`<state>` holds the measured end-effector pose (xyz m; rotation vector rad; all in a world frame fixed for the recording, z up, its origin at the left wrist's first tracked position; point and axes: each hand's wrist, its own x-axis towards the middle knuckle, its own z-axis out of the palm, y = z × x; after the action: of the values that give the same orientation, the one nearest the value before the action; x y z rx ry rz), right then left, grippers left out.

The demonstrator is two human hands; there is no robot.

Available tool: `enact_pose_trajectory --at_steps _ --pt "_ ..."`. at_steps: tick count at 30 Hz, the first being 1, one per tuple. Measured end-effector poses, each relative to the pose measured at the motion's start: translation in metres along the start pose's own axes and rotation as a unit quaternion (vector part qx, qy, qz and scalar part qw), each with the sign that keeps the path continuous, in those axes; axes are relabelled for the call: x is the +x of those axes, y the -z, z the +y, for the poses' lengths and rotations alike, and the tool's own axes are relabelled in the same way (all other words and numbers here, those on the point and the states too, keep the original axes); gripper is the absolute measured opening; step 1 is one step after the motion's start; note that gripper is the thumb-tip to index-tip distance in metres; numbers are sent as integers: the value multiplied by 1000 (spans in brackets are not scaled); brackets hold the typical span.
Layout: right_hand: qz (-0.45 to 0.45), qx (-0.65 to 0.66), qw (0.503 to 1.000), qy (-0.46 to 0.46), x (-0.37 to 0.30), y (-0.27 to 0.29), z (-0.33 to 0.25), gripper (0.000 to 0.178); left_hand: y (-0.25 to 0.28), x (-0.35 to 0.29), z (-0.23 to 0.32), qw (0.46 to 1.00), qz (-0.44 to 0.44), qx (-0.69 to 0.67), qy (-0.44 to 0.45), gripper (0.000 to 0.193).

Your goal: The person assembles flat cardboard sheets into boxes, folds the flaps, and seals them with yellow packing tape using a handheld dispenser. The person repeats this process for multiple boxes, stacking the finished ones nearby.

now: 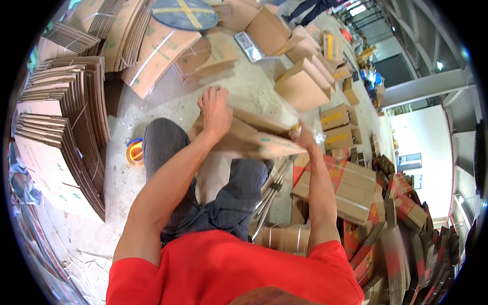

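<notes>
A brown cardboard box (239, 133) with open flaps is in front of my knees. My left hand (216, 116) is at its left end, fingers bent over the edge and gripping it. At the right end my right hand (304, 137) is closed, smeared by motion. A small yellow and whitish thing shows by its fingers, too blurred to name. One pale flap (274, 144) with green print slants toward my right wrist. On the floor left of my knee lies an orange tape roll (134, 152) with a blue edge.
Stacks of flattened cartons (61, 132) stand at the left. Formed boxes (303, 84) with yellow tape sit ahead and right. Strapped red-and-brown cartons (345, 188) pile up at my right, beside metal legs (274, 188). A round dark stool top (184, 12) is far left; another person's legs (310, 11) are beyond.
</notes>
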<state>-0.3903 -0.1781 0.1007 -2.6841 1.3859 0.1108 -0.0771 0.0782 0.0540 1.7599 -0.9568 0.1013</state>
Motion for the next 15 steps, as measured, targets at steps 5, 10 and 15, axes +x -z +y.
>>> enact_pose_trajectory --at_steps 5,10,15 --pt "-173 -31 984 14 16 -13 8 42 -20 -10 -14 988 58 3 144 83" --pt "-67 28 997 1 12 -7 -2 39 -47 -33 -11 944 60 -115 304 107" --pt "25 13 1000 2 13 28 -73 41 -53 -20 -57 944 57 -99 311 70"
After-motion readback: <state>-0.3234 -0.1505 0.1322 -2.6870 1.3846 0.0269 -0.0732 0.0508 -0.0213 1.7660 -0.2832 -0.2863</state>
